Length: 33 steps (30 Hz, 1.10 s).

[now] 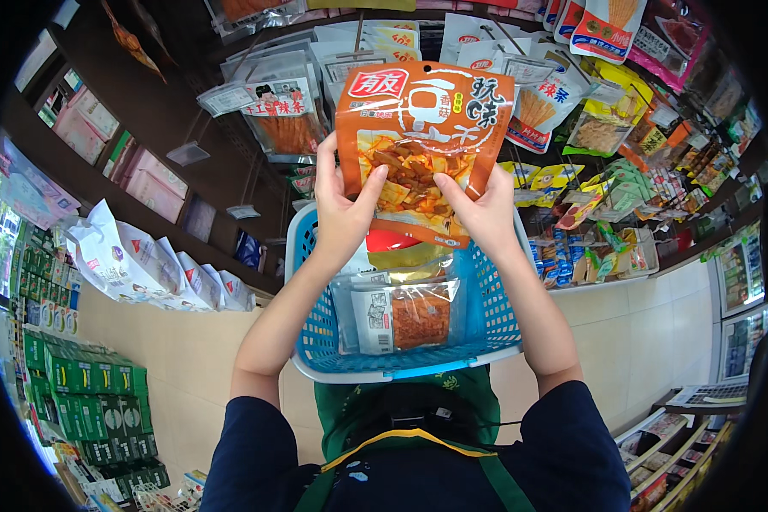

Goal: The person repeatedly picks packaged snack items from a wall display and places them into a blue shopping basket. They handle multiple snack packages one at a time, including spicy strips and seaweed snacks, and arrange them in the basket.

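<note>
An orange snack pouch [422,150] with a picture of food in red sauce is held up by both hands, its printed face towards me. My left hand [352,198] grips the lower left side, thumb on the front. On the lower right side my right hand [477,201] holds it the same way; the fingers behind are partly hidden. Below the pouch is a blue plastic shopping basket [384,373] with a pale rim. Inside it lie a clear packet of reddish-brown snack [422,313] and other packets, partly covered by the pouch.
Ahead, hooks carry hanging snack packets [285,115], with white pouches [537,96] to the right. White bags [128,262] hang at the left. Stacked green cartons [89,384] stand on the tiled floor [192,358] at lower left. A shelf rack [678,441] is at lower right.
</note>
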Motion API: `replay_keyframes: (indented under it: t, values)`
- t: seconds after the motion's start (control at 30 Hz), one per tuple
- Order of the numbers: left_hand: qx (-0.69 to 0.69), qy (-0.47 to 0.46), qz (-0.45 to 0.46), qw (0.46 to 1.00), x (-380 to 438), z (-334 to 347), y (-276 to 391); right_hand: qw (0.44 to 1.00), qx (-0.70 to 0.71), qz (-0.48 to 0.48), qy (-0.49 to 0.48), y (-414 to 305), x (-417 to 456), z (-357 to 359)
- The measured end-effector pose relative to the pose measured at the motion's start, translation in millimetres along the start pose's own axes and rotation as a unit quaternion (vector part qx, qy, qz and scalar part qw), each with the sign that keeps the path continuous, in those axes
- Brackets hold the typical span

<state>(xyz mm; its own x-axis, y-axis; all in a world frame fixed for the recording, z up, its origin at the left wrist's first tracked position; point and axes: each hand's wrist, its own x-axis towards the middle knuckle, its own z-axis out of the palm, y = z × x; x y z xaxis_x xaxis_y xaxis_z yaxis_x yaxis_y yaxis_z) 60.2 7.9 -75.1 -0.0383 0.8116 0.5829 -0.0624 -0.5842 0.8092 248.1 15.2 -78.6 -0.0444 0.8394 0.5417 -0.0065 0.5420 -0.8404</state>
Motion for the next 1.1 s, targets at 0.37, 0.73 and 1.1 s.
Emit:
replay_keyframes:
  t: [0.37,0.73,1.1]
  values:
    - [-0.021,-0.129,-0.029,0.991,-19,21,29,0.907,-0.3,-0.292,0.046,-24,-25,14]
    - [-0.306,0.124,-0.129,0.935,-19,11,16,0.928,-0.283,-0.217,-0.109,-24,-29,12]
    - [-0.291,0.091,-0.114,0.945,2,-14,7,0.959,-0.255,-0.112,0.053,-10,3,-19]
